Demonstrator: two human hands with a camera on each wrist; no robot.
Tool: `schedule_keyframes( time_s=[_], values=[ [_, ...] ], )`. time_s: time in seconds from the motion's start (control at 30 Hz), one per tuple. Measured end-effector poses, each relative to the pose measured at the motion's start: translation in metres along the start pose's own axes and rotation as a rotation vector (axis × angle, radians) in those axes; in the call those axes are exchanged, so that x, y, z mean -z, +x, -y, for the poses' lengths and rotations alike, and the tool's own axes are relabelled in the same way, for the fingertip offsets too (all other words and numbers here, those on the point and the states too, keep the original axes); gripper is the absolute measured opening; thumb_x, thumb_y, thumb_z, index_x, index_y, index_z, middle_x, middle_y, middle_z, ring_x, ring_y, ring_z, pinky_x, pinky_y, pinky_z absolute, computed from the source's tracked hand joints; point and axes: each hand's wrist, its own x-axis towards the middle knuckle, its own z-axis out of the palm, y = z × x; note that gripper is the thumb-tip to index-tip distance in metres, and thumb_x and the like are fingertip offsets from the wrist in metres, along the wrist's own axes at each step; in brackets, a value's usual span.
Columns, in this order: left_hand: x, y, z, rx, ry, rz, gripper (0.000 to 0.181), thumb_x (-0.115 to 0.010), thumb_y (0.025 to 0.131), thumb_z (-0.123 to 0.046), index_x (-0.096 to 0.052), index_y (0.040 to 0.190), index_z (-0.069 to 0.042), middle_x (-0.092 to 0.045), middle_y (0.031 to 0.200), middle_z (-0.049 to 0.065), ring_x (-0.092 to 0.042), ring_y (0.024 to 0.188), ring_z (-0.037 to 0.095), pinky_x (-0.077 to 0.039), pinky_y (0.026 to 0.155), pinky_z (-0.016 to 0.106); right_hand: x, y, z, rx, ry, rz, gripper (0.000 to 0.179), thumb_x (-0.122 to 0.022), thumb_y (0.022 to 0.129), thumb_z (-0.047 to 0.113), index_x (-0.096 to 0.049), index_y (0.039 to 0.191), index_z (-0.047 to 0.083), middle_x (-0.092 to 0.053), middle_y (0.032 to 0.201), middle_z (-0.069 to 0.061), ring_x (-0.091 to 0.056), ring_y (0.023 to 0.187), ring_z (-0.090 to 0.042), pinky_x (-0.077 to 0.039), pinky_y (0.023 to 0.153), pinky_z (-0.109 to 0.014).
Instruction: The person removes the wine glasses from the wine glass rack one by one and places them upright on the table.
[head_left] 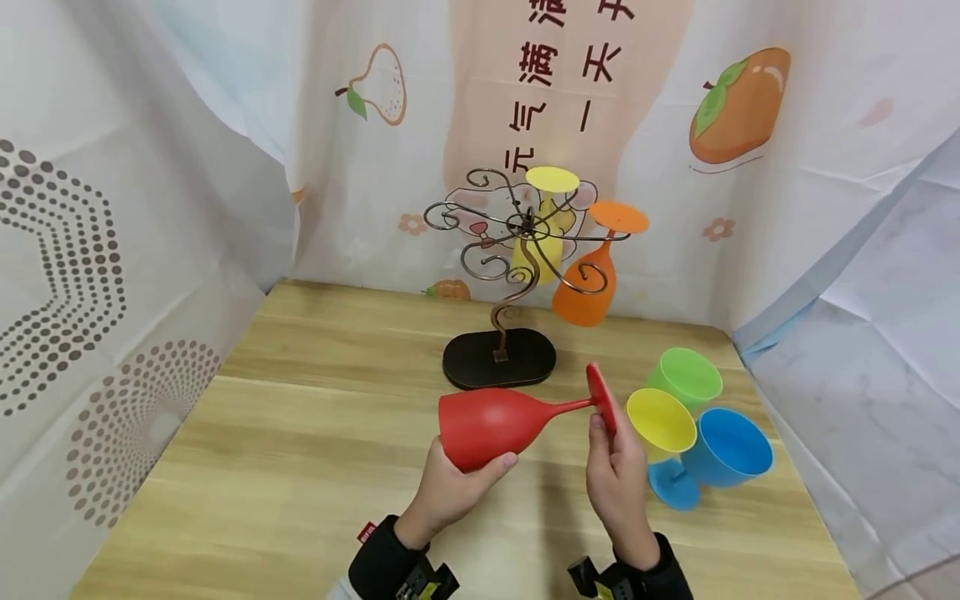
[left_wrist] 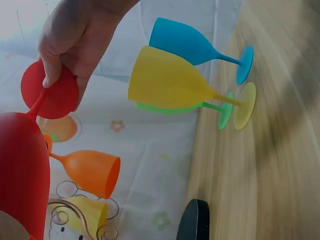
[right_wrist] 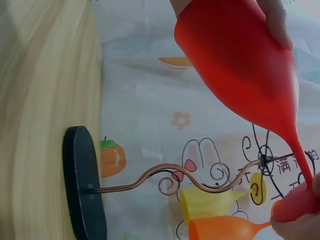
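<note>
A red plastic goblet (head_left: 491, 423) lies sideways in the air over the table, its bowl to the left and its foot to the right. My left hand (head_left: 450, 492) grips the bowl, thumb along its near side. With thumb and fingers my right hand (head_left: 618, 479) pinches the round foot. Beyond the goblet stands a curly metal glass rack (head_left: 517, 292) on a black base (head_left: 498, 367). On the rack's right side, a yellow goblet (head_left: 536, 262) and an orange goblet (head_left: 587, 292) hang upside down by their feet.
To the right of my right hand, a green goblet (head_left: 686, 377), another yellow goblet (head_left: 662, 423) and a blue goblet (head_left: 727, 450) stand upright, close together. A printed cloth (head_left: 360, 192) hangs behind the wooden table (head_left: 300, 467), with more cloth along both sides.
</note>
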Motion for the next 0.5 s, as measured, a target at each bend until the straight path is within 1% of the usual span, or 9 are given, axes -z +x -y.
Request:
schedule_keyframes(
  time_s=[0.03, 0.1, 0.17, 0.23, 0.27, 0.3, 0.37, 0.43, 0.5],
  values=[
    [0.002, 0.0, -0.001, 0.007, 0.012, -0.001, 0.05, -0.07, 0.077, -0.009, -0.047, 0.121, -0.01, -0.057, 0.116, 0.013, -0.056, 0.101, 0.027, -0.055, 0.076, 0.037, -0.002, 0.001, 0.0, 0.01, 0.009, 0.011, 0.051, -0.047, 0.088, -0.008, -0.043, 0.136, 0.009, -0.052, 0.128, -0.02, -0.047, 0.074, -0.008, -0.039, 0.054, -0.007],
    [0.008, -0.001, -0.004, -0.001, 0.048, -0.002, 0.048, -0.07, 0.077, -0.01, -0.049, 0.12, -0.011, -0.058, 0.115, 0.012, -0.057, 0.099, 0.025, -0.055, 0.077, 0.036, -0.004, 0.003, 0.0, 0.015, 0.034, 0.045, 0.053, -0.049, 0.087, -0.007, -0.042, 0.136, 0.012, -0.051, 0.131, -0.016, -0.053, 0.094, -0.011, -0.044, 0.073, -0.005],
    [0.02, -0.001, -0.007, -0.052, 0.104, -0.002, 0.045, -0.071, 0.077, -0.01, -0.051, 0.118, -0.01, -0.06, 0.111, 0.013, -0.058, 0.097, 0.024, -0.055, 0.076, 0.037, -0.004, 0.003, 0.0, 0.02, 0.042, 0.102, 0.057, -0.053, 0.086, -0.005, -0.039, 0.138, 0.014, -0.046, 0.136, -0.011, -0.051, 0.11, -0.014, -0.042, 0.085, -0.009],
    [0.041, 0.001, -0.013, -0.132, 0.211, -0.005, 0.041, -0.071, 0.077, -0.009, -0.055, 0.115, -0.008, -0.063, 0.107, 0.013, -0.06, 0.094, 0.023, -0.055, 0.075, 0.037, -0.003, 0.001, -0.002, 0.02, 0.035, 0.169, 0.063, -0.057, 0.084, -0.003, -0.035, 0.14, 0.015, -0.041, 0.142, -0.006, -0.039, 0.126, -0.018, -0.036, 0.097, -0.017],
    [0.056, 0.003, -0.018, -0.172, 0.28, -0.004, 0.041, -0.071, 0.076, -0.008, -0.055, 0.114, -0.007, -0.063, 0.106, 0.014, -0.06, 0.093, 0.023, -0.055, 0.075, 0.038, -0.002, 0.0, -0.003, 0.021, 0.022, 0.197, 0.065, -0.059, 0.083, -0.002, -0.034, 0.141, 0.016, -0.038, 0.143, -0.004, -0.037, 0.128, -0.019, -0.034, 0.099, -0.017],
    [0.074, 0.008, -0.024, -0.224, 0.381, 0.005, 0.041, -0.072, 0.074, -0.006, -0.056, 0.112, -0.004, -0.064, 0.103, 0.015, -0.061, 0.091, 0.022, -0.055, 0.073, 0.038, -0.001, -0.002, -0.005, 0.027, 0.008, 0.225, 0.068, -0.061, 0.082, -0.001, -0.032, 0.142, 0.016, -0.036, 0.145, -0.004, -0.034, 0.129, -0.019, -0.032, 0.101, -0.017],
    [0.116, 0.02, -0.041, -0.282, 0.613, 0.032, 0.038, -0.072, 0.073, -0.003, -0.059, 0.108, -0.001, -0.066, 0.097, 0.014, -0.061, 0.087, 0.02, -0.055, 0.071, 0.039, 0.0, -0.006, -0.01, 0.035, -0.025, 0.268, 0.07, -0.063, 0.081, 0.001, -0.031, 0.142, 0.017, -0.035, 0.145, -0.004, -0.032, 0.13, -0.02, -0.029, 0.103, -0.017],
    [0.16, 0.037, -0.061, -0.29, 0.864, 0.086, 0.027, -0.071, 0.071, 0.0, -0.061, 0.096, 0.002, -0.065, 0.084, 0.011, -0.06, 0.076, 0.017, -0.055, 0.064, 0.037, -0.001, -0.011, -0.017, 0.047, -0.078, 0.306, 0.07, -0.065, 0.081, 0.005, -0.032, 0.142, 0.018, -0.038, 0.144, -0.005, -0.035, 0.129, -0.019, -0.029, 0.103, -0.015],
    [0.199, 0.052, -0.08, -0.246, 1.117, 0.144, 0.011, -0.07, 0.071, -0.002, -0.06, 0.073, 0.0, -0.056, 0.063, 0.003, -0.053, 0.059, 0.013, -0.05, 0.052, 0.032, -0.003, -0.017, -0.025, 0.076, -0.139, 0.347, 0.069, -0.066, 0.081, 0.008, -0.034, 0.141, 0.017, -0.042, 0.141, -0.008, -0.039, 0.126, -0.02, -0.032, 0.102, -0.016]
  ],
)
